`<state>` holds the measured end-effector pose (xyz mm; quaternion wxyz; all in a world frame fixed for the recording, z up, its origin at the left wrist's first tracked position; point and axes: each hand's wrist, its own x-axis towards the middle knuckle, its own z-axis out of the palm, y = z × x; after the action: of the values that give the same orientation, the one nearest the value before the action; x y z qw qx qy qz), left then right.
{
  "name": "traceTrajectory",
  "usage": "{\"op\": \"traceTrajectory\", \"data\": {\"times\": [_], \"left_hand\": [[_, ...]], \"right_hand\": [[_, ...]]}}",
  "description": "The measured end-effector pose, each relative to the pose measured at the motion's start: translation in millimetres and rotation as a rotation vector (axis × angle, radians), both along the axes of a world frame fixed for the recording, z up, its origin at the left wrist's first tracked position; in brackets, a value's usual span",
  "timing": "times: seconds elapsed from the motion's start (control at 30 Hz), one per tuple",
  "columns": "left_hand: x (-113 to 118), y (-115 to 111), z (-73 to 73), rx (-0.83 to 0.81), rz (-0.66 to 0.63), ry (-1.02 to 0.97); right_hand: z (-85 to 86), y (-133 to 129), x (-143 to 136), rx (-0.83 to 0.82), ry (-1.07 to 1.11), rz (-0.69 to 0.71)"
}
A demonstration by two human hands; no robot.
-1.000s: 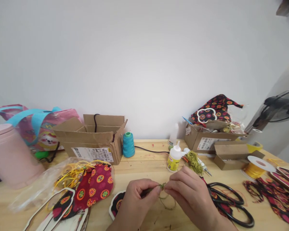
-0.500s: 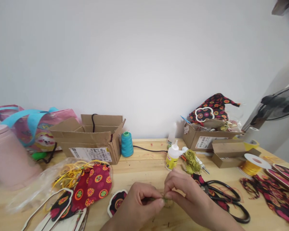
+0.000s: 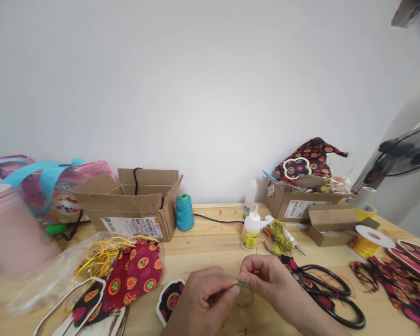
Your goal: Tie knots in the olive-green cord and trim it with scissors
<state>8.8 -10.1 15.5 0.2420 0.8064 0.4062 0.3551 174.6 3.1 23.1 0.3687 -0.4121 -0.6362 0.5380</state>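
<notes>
Low in the middle of the head view, my left hand point(image 3: 210, 298) pinches a thin green cord point(image 3: 244, 290) between thumb and fingertips. Close beside it, my right hand point(image 3: 266, 280) pinches the same cord, its thumb and forefinger pressed together. A loop of the cord hangs between and below the fingertips; any knot in it is too small to make out. Partly behind my left hand lies a flower-shaped fabric piece point(image 3: 168, 298) with a white edge. Black-handled scissors point(image 3: 331, 291) rest by my right forearm, on dark patterned cloth.
Behind my hands stand a glue bottle point(image 3: 251, 231), a bundle of green cord point(image 3: 280, 237) and a teal thread cone point(image 3: 185, 212). Cardboard boxes point(image 3: 133, 205) line the wall. Patterned fabric point(image 3: 136, 270) and yellow cord lie left; a yellow spool point(image 3: 369, 242) stands right.
My fingertips have moved slightly apart, and more of the green cord loop shows between them. My right hand has turned a little and sits lower.
</notes>
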Motion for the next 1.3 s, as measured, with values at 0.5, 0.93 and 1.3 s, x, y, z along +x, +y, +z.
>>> {"op": "traceTrajectory", "data": {"times": [0.5, 0.93, 1.3], "left_hand": [[-4, 1, -4.3, 0.158, 0.024, -0.083], [0, 11, -17.8, -0.084, 0.118, -0.453], [6, 0, -0.4, -0.190, 0.190, -0.436]], "right_hand": [[-3.4, -8, -12, -0.663, 0.630, 0.118], [-15.8, -5, -20, -0.544, 0.589, 0.037], [-5.6, -5, -13, 0.472, -0.106, -0.239]]}}
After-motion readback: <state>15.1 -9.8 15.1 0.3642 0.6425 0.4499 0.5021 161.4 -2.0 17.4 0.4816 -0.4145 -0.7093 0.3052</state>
